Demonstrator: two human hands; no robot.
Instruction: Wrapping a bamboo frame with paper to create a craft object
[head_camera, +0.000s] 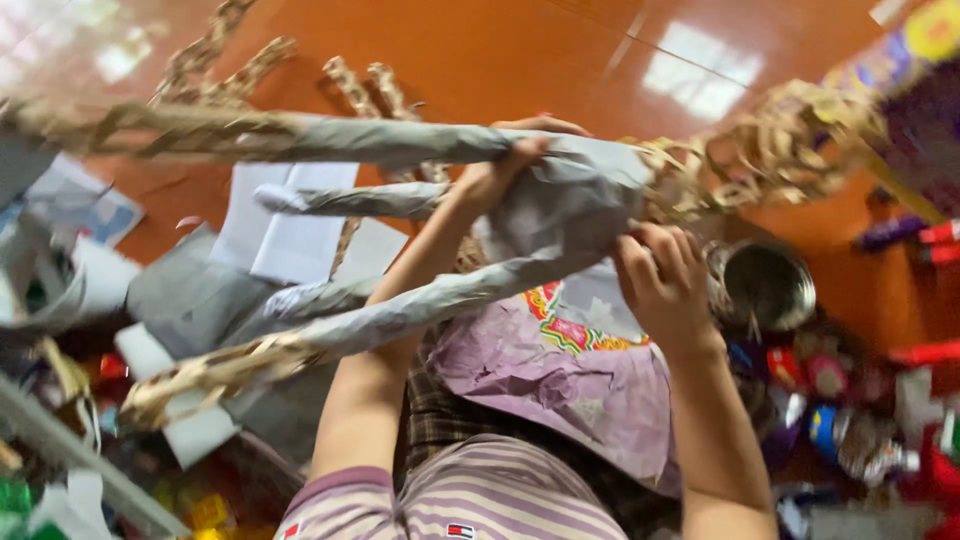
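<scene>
Fingers of the left hand (505, 165) curl over the top of a grey paper-wrapped figure (560, 205), clamped on its upper back where a long limb meets the body; fingers of the right hand (662, 275) close on the figure's lower edge, pinching the paper from beneath; both hands grip it, neither is open. From the fingers the figure's long axis runs out to the left: its wrapped limbs (330, 140) stretch well past the left hand, ending in bare twisted cardboard strips (215, 370); to the right of the fingers sits a tangle of curled cardboard (770, 150), touching the body. Just below the right hand lies crumpled purple paper (570, 385); a metal bowl (765, 285) stands near its right side.
</scene>
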